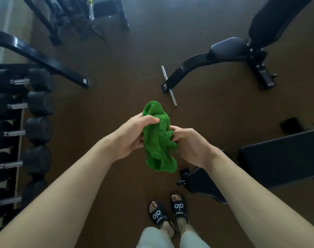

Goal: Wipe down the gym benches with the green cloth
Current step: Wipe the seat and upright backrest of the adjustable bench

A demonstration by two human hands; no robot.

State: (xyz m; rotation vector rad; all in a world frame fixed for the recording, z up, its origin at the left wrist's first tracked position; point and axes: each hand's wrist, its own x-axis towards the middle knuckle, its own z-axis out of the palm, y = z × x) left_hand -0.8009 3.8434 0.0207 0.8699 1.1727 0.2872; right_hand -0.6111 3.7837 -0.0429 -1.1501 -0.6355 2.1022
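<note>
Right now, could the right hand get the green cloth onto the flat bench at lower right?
Probably yes: the right hand holds the green cloth, and the flat bench lies just beside it with nothing between.

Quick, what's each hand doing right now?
Left hand: closed, gripping the crumpled fluffy green cloth.
Right hand: closed, pinching the same cloth's other side.

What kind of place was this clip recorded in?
Most likely a gym's free-weights area. A rack of dumbbells lines the left side, padded black benches stand on the right, and the floor looks like dark rubber matting. Both hands hold a green cloth.
</note>
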